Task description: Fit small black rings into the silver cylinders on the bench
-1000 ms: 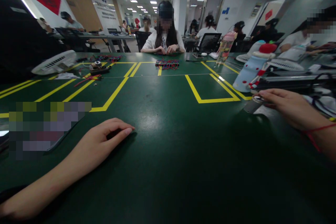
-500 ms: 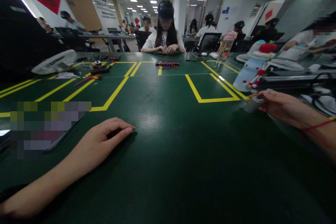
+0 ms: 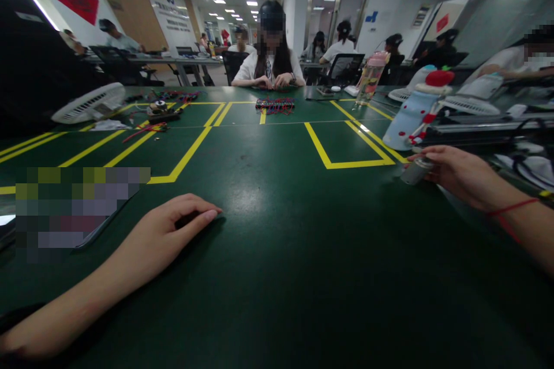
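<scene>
My left hand (image 3: 177, 222) rests on the green tabletop (image 3: 277, 277), its fingers loosely bent and the thumb near the index fingertip. It holds nothing that I can see. At the right, my right hand (image 3: 461, 173) has its fingers closed on a small grey metal cylinder (image 3: 416, 171), which is tilted just over the table. The exact kind of the cylinder does not show. Behind that hand stands a light blue bottle (image 3: 404, 124) with a red top and red dots. Left of my left hand lies a blurred-out flat item (image 3: 86, 207).
Yellow tape (image 3: 359, 165) marks areas on the table. Near the far edge lies a wired strip (image 3: 275, 105), with a person (image 3: 270, 63) seated behind it. Wired parts (image 3: 162, 110) and a white fan (image 3: 90, 108) sit at left; a clear bottle (image 3: 370, 81) and black bars (image 3: 489, 130) at right.
My right hand and the cylinder have shifted very slightly left in the view. My left hand keeps its place on the table.
</scene>
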A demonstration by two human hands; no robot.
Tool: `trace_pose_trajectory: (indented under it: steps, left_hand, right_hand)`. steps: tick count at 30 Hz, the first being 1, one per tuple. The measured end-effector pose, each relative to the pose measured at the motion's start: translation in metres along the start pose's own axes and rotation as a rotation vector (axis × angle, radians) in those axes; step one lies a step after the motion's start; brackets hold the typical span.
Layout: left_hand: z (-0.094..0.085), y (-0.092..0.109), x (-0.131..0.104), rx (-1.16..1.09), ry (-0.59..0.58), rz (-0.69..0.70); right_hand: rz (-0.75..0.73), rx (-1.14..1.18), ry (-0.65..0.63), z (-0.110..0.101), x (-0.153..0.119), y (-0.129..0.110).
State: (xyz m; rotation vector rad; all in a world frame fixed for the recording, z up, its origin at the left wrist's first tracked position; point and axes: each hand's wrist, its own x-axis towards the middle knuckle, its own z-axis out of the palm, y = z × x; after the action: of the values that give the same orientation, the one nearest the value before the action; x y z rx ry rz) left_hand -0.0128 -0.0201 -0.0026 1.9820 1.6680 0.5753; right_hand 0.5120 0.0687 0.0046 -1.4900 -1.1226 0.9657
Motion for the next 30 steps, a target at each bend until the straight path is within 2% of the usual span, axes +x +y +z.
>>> trace_pose_trajectory:
  steps: [7,11,13,16,18,21,26,30]
  left_hand:
    - [0.000,-0.003,0.000,-0.002,-0.009,0.001]
    - [-0.001,-0.002,0.000,-0.007,0.001,0.005]
    - [-0.001,-0.002,0.000,-0.007,-0.004,0.002]
    - [-0.001,-0.003,-0.001,-0.001,0.002,0.007]
    - [0.000,-0.004,-0.001,0.004,0.006,0.014]
    - [0.000,-0.004,0.000,0.004,0.002,0.015]
    - [0.000,-0.002,0.001,0.012,0.002,0.008]
    - [-0.001,-0.002,0.000,0.009,-0.002,0.000]
  right_hand:
    - [-0.056,-0.063,0.020,0.000,-0.007,-0.005]
    - [-0.131,-0.289,0.102,-0.003,-0.012,-0.011]
    - [-0.142,-0.354,0.092,-0.005,-0.013,-0.012]
    - [-0.114,-0.247,0.026,-0.008,-0.011,-0.010]
    - [-0.102,-0.193,0.043,-0.009,-0.009,-0.007]
    - [-0.087,-0.191,0.085,-0.009,-0.006,-0.004]
    - [-0.071,-0.172,0.016,-0.008,-0.008,-0.008]
    - [-0.134,-0.363,0.016,-0.011,-0.011,-0.010]
